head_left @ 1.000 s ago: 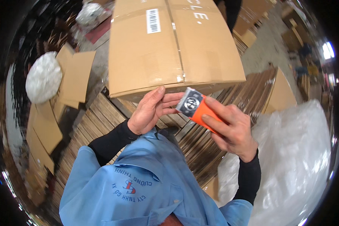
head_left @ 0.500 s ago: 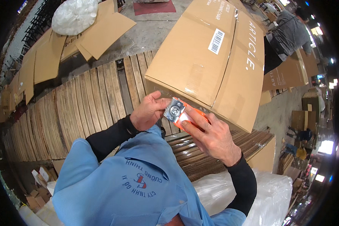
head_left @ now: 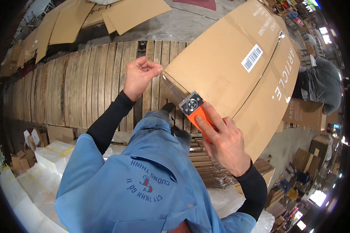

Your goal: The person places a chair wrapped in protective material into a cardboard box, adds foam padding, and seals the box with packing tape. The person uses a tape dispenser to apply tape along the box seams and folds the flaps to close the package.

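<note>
My right hand (head_left: 223, 145) grips an orange handheld tape dispenser (head_left: 200, 116) with a metal toothed head, just off the near left end of a large brown carton (head_left: 217, 70). A clear strip of tape (head_left: 174, 88) stretches from that head up toward the carton's left corner. At its far end my left hand (head_left: 140, 75) has thumb and fingertips pinched together, beside the corner. The carton is closed along a long seam and carries a white barcode label (head_left: 252, 58).
A slatted wooden platform (head_left: 93, 81) runs off to the left. Flat cardboard sheets (head_left: 134, 13) lie beyond it. Below the carton is a stack of flattened cardboard (head_left: 210, 163). Another person (head_left: 321, 83) bends over a carton at right. White wrapped bundles (head_left: 39, 182) lie lower left.
My left hand has moved away from the dispenser, up and left to the carton's corner, drawing out clear tape. The dispenser remains in my right hand. The whole view has shifted.
</note>
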Motion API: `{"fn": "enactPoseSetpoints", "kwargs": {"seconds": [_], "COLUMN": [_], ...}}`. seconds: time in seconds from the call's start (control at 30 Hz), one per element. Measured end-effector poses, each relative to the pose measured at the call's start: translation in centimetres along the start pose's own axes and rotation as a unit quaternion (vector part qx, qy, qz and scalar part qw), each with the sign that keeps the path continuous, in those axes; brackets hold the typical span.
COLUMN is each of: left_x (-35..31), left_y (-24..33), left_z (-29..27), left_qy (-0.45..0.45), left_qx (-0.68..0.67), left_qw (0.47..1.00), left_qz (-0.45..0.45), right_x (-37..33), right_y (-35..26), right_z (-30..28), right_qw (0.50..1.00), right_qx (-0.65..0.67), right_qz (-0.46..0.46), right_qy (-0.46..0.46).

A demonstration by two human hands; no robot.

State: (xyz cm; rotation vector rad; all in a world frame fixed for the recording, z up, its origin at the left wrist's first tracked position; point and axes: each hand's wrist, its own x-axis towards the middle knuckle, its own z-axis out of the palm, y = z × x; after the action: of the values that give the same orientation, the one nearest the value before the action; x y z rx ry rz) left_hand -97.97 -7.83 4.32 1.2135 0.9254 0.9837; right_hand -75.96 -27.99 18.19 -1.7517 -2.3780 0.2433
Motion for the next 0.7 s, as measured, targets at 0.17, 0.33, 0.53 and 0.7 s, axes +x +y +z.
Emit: {"fn": "enactPoseSetpoints", "kwargs": {"seconds": [0.17, 0.33, 0.53, 0.7], "left_x": [1.0, -0.2, 0.3, 1.7], "left_y": [-1.2, -1.6, -2.0, -4.0], "left_z": [0.1, -0.4, 0.5, -2.0], "left_qy": [0.007, 0.054, 0.055, 0.046], "left_qx": [0.019, 0.024, 0.045, 0.143], "left_qw": [0.999, 0.997, 0.995, 0.988], "left_qz": [0.027, 0.042, 0.07, -0.044], "right_x": [1.4, 1.5, 1.5, 1.9], "right_y": [0.9, 0.8, 1.1, 1.5], "right_z": [-0.1, 0.2, 0.1, 1.0], "right_qw": [1.0, 0.999, 0.998, 0.999], "right_qx": [-0.007, -0.016, -0.011, -0.012], "right_qz": [-0.014, -0.044, -0.059, -0.049], "right_qy": [0.007, 0.018, 0.004, -0.001]}}
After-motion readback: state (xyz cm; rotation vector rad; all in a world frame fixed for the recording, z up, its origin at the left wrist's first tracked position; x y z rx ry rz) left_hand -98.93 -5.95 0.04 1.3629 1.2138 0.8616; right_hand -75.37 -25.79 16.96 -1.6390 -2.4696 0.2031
